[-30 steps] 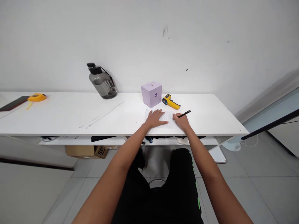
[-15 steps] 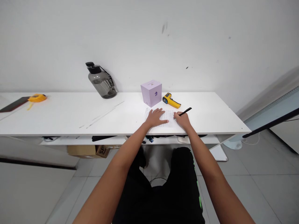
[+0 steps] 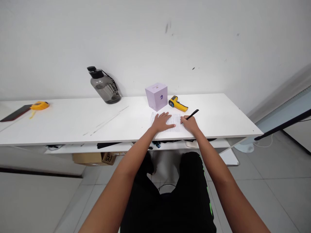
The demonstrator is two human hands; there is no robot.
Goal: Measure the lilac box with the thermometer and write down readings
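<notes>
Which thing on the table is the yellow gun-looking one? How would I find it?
Look along the long white table to the back, by the wall. Right of the small purple cardboard cube box lies the yellow-and-black handheld thermometer gun, just beyond the right hand. It's the only pistol-shaped thing there.

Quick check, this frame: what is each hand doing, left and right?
Left hand: open, flat on the paper.
Right hand: closed on the black pen, tip at the paper.

Bright, even, soft light; faint shadows, sharp centre, wide-angle bending at the edges.
</notes>
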